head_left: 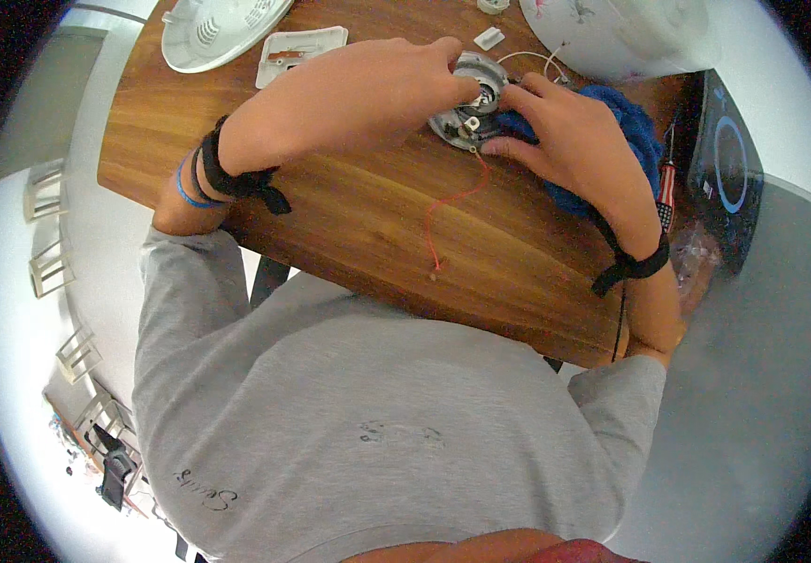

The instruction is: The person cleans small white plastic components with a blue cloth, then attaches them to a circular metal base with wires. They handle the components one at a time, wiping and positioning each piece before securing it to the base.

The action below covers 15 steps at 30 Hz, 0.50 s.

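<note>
A round grey metal part [445, 126], like a heating plate with a ring-shaped centre, lies on the wooden table at the far middle. My left hand [413, 80] reaches over it, fingers curled closed at its centre; whatever they pinch is hidden. My right hand [570, 127] grips the plate's right side, thumb near its lower edge and fingers higher up. From the plate a thin red wire [457, 197] trails toward me over the table. White wires [527, 54] curve behind the plate. Partly beneath my right hand lies a blue cloth [626, 113].
Far left are a white vented plastic cover [222, 33] and a white rectangular tray [326, 39] holding a brown piece. A small white block [489, 38] and a white patterned pot body [621, 38] stand behind. At right are a red-handled screwdriver [666, 192] and a black cooktop [729, 169].
</note>
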Motion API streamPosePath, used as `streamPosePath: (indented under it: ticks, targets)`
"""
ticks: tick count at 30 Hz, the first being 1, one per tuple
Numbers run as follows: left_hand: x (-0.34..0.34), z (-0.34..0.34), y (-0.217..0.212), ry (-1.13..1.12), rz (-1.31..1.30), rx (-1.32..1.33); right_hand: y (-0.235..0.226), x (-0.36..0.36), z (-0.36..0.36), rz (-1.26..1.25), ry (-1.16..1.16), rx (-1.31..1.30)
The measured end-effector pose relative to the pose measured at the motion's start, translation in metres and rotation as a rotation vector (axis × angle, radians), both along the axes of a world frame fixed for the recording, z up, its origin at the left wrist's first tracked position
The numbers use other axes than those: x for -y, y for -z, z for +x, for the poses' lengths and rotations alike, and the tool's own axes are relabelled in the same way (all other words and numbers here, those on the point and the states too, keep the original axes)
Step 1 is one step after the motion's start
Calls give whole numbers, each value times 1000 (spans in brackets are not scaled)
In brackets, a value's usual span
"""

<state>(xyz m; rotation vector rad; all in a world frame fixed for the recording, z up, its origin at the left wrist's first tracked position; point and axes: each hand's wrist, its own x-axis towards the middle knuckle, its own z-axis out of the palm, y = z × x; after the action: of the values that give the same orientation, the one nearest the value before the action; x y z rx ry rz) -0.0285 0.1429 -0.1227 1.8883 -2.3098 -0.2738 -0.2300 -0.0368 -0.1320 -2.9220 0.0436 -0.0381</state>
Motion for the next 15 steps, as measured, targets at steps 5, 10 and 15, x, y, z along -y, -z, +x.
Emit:
streamPosePath:
  ticks: [5, 10, 15]
  targets:
    - [5, -5, -15, -18, -58, -61, 12, 9, 0, -52, -12, 4]
    - [20, -7, -32, -33, -170, -364, 21, 18, -1, -107, -63, 56]
    - [29, -14, -60, -151, -6, -492, 9, 10, 0, -56, -12, 27]
